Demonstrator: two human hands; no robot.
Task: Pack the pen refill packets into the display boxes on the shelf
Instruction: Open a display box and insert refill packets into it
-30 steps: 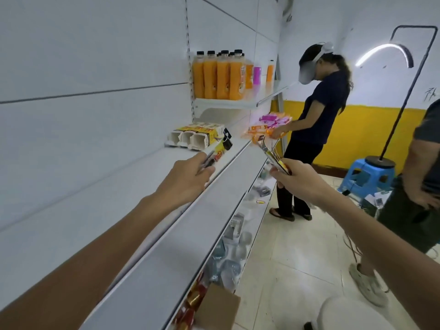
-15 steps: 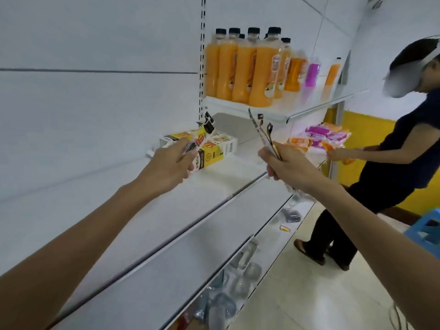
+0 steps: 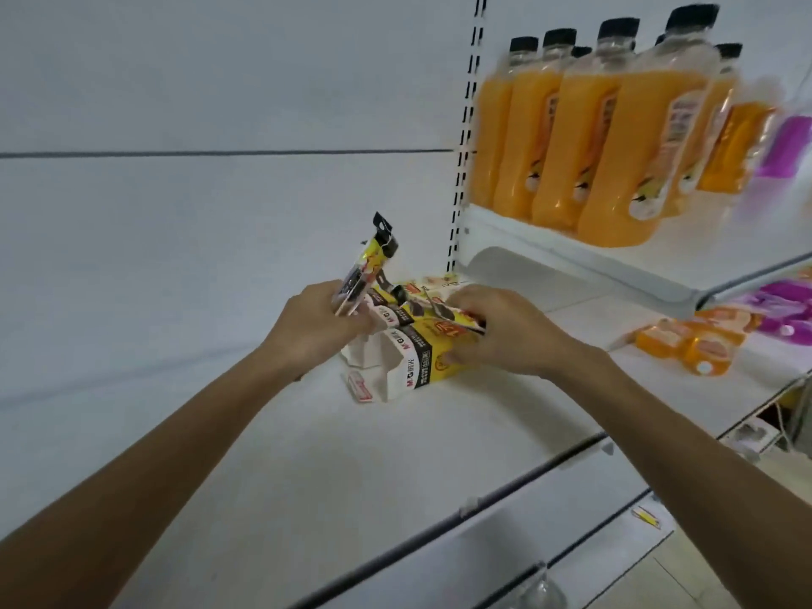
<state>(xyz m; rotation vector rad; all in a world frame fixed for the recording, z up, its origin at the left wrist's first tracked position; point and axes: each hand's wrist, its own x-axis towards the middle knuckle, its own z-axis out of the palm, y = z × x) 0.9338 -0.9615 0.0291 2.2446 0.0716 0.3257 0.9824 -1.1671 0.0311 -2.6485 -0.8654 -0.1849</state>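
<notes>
Both hands have closed in on the shelf since half a second ago, when they hung in the air short of the cartons with a packet bundle each; now they work right at the open yellow, black and white cardboard display boxes (image 3: 413, 358), which stand on the white metal shelf (image 3: 307, 468) against the back panel. The right hand (image 3: 505, 331) is wrapped around a bunch of slim yellow-and-black pen refill packets (image 3: 444, 316), pressing them down at a slant into the top of the nearest box, its lower fingers touching the box's yellow side. The left hand (image 3: 314, 327) grips a second bundle of yellow-and-black refill packets (image 3: 367, 270) that stands nearly upright above the boxes, black hang tabs uppermost, and is not yet in any box. I judge the first load to be going in now, with the left-hand bundle next; which slot of the box takes the packets is hidden behind the fingers. Further out, orange juice bottles with black caps (image 3: 615, 138) stand on the higher shelf to the right, and orange and purple pouches (image 3: 698, 345) lie further along the same level as the boxes, blurred
</notes>
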